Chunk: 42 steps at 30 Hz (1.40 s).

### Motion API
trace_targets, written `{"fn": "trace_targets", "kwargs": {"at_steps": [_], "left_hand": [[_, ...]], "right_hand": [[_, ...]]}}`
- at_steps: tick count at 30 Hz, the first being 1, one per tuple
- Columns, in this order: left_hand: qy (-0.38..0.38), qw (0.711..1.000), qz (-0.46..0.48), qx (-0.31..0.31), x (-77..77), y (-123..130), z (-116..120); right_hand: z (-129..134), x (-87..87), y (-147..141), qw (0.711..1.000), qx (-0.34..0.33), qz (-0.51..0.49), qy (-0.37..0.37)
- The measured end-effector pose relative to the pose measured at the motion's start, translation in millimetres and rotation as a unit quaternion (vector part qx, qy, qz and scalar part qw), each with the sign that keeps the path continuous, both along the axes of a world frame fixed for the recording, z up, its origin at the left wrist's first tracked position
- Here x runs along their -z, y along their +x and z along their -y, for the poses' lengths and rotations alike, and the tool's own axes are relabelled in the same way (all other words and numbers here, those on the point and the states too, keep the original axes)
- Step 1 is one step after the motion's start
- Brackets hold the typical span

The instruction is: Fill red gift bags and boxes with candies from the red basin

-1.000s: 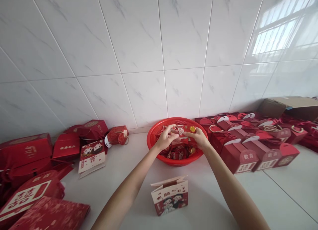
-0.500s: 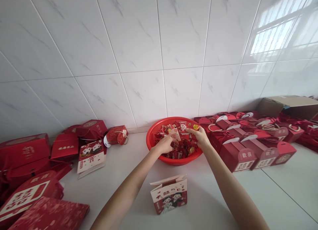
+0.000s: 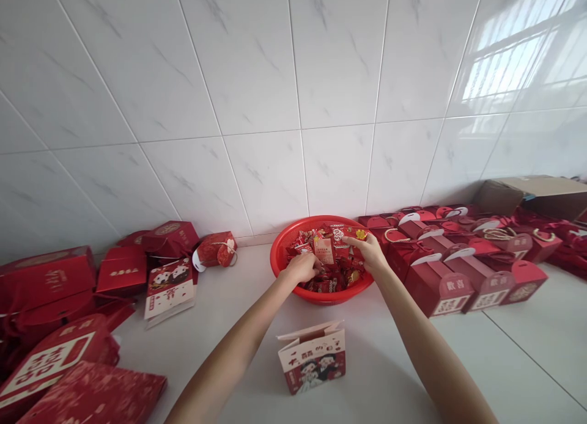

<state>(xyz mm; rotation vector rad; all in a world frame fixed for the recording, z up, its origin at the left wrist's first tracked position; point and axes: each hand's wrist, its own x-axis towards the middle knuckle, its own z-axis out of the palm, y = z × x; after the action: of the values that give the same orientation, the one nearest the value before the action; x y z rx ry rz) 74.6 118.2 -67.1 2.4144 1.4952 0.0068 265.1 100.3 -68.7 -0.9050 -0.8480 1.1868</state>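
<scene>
While a packet (image 3: 350, 232) is pinched by right hand (image 3: 372, 254), left hand (image 3: 301, 269) is curled, hold unclear, inside basket (image 3: 326, 298), left edge.

I make it two hands (image 3: 302, 268), one red basket (image 3: 325, 299) and one open bag (image 3: 314, 360) with two printed figures; there's one panda-printed bag (image 3: 170, 289), one corded red box (image 3: 214, 249) and one cardboard carton (image 3: 543, 186) besides. I count three gift boxes (image 3: 433, 286) in the right-hand front row, at least four red boxes (image 3: 121, 270) heaped left, and more wrapped sweets (image 3: 331, 285) than I can number
</scene>
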Motion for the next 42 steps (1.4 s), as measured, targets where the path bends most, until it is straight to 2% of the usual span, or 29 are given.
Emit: {"fn": "trace_targets", "kwargs": {"at_steps": [2, 4, 6, 8, 11, 13, 16, 19, 23, 26, 30, 32, 35, 39, 42], "left_hand": [[0.01, 1.0, 0.003, 0.006, -1.2, 0, 1], [0.051, 0.998, 0.03, 0.032, -3.3, 2, 1], [0.098, 0.989, 0.072, 0.088, -5.0, 7, -1], [0.101, 0.977, 0.082, 0.169, -5.0, 14, -5], [0.058, 0.959, 0.022, 0.277, -1.1, 26, -13], [0.07, 0.954, -0.021, 0.291, 2.1, 34, -19], [0.092, 0.965, -0.072, 0.237, 5.0, 41, -25], [0.073, 0.975, -0.073, 0.198, 6.4, 45, -30], [0.022, 0.983, -0.036, 0.178, 6.8, 43, -31], [-0.012, 0.99, 0.016, 0.139, 1.9, 35, -30], [-0.006, 0.991, 0.104, 0.089, -9.8, 18, -27], [-0.015, 0.977, 0.2, 0.075, -12.4, 8, -23], [-0.051, 0.933, 0.354, 0.029, -8.5, -5, -16], [-0.042, 0.904, 0.422, -0.049, -0.9, -19, -7], [-0.023, 0.892, 0.448, -0.06, -2.6, -24, 0]], "right_hand": [[0, 0.5, 0, 1.0, -0.002, 0.002, 0.004], [-2, 1.3, 1, 1.0, -0.002, 0.002, 0.007], [-3, 2.1, 1, 1.0, 0.004, -0.008, 0.009], [-5, 2.7, 1, 1.0, 0.012, -0.021, 0.012], [-6, 2.7, 1, 0.999, 0.01, -0.033, 0.021], [-6, 2.6, 1, 0.999, 0.004, -0.039, 0.027], [-6, 3.0, 1, 0.999, 0.003, -0.038, 0.022], [-7, 3.4, 2, 0.999, 0.01, -0.028, 0.018], [-6, 2.5, 2, 0.999, 0.007, -0.032, 0.021], [-5, 1.3, 1, 0.999, 0.005, -0.042, 0.023], [-4, -0.2, 0, 0.999, 0.007, -0.041, 0.022], [-3, -1.0, 0, 0.999, 0.003, -0.036, 0.024], [-2, -2.4, 0, 0.999, -0.002, -0.029, 0.02], [0, -4.7, 0, 0.999, -0.004, -0.027, 0.023], [4, -6.9, -1, 0.999, -0.026, -0.026, 0.017]]}}
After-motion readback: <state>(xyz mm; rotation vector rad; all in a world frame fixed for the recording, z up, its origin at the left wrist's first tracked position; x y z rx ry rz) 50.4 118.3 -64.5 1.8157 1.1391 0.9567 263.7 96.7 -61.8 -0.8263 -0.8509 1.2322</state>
